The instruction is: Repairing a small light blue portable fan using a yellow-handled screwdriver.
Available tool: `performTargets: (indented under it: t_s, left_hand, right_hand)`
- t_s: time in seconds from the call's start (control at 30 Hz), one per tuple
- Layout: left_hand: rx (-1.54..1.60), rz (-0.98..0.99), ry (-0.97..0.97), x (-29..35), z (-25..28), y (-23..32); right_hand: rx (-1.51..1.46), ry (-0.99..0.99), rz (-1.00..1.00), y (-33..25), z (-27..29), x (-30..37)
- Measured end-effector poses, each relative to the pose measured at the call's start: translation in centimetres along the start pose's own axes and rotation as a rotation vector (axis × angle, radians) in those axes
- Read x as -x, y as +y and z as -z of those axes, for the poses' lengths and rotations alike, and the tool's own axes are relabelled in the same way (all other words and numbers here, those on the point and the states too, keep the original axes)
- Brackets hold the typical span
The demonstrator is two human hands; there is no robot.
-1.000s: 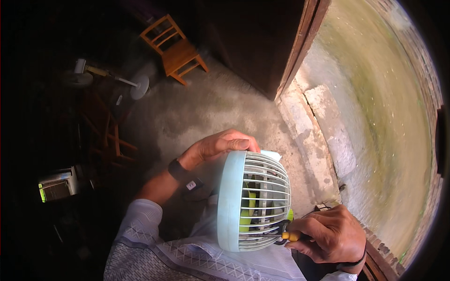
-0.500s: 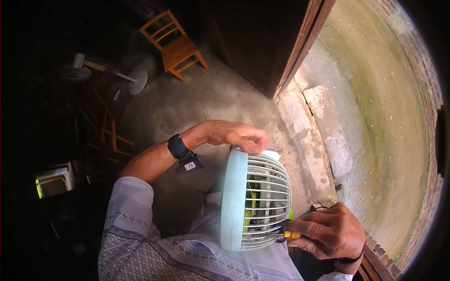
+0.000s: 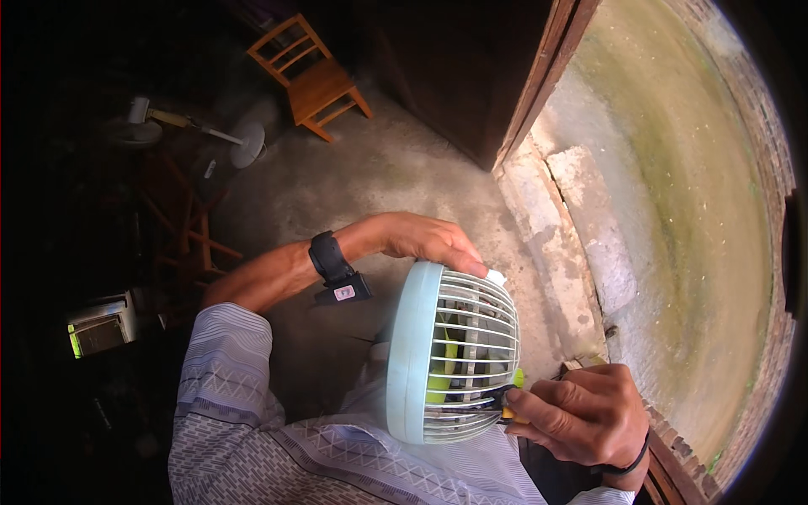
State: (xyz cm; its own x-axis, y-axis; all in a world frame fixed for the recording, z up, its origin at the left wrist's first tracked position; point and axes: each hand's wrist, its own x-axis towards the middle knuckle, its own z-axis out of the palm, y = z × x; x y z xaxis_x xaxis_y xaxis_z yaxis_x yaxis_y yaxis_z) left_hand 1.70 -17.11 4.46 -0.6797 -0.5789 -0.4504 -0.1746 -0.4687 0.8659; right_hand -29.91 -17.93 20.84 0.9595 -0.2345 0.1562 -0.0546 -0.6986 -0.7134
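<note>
A small electric fan [image 3: 412, 353] with a pale blue rim and a light wire cage is tilted on its side in front of my body. Lime-green blades show between the cage wires. My left hand [image 3: 433, 241] grips its top, fingers curled over beside a white part, most of them hidden behind. At the cage's lower right, my right hand [image 3: 581, 417] pinches the yellow-and-black handle of what looks like a screwdriver [image 3: 507, 406]. Its thin shaft seems to pass between the wires, though the tip cannot be made out.
A wooden chair [image 3: 324, 91] stands on the concrete floor [image 3: 362, 181] ahead. A white pedestal fan [image 3: 246, 145] and a wooden folding frame [image 3: 195, 231] are at the left. Beside a dark door [image 3: 454, 84], a stone step [image 3: 539, 231] leads to the yard on the right.
The fan has shifted slightly left and tilted a little, with my left hand sliding slightly right along its top. My right hand has moved slightly left, the tool closer in at the cage.
</note>
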Motion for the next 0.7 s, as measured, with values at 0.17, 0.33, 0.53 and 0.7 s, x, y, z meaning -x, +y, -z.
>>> performTargets:
  t_s: [0.17,0.33,0.53,0.7]
  left_hand:
    - [0.003,-0.008,0.015,-0.4,-0.1,-0.3]
    - [0.04,-0.004,0.024,-0.7,0.0,-1.1]
    - [0.036,0.004,-0.018,-1.3,0.3,-1.5]
    - [0.056,0.005,-0.014,-0.9,-0.3,-1.2]
  right_hand:
    - [0.258,0.144,0.034,-2.0,-1.2,-0.6]
    - [-0.13,0.026,-0.116,-1.1,0.9,-1.5]
    - [-0.455,-0.086,-0.676,0.5,2.5,2.1]
    - [-0.612,-0.176,-0.605,0.3,1.5,0.5]
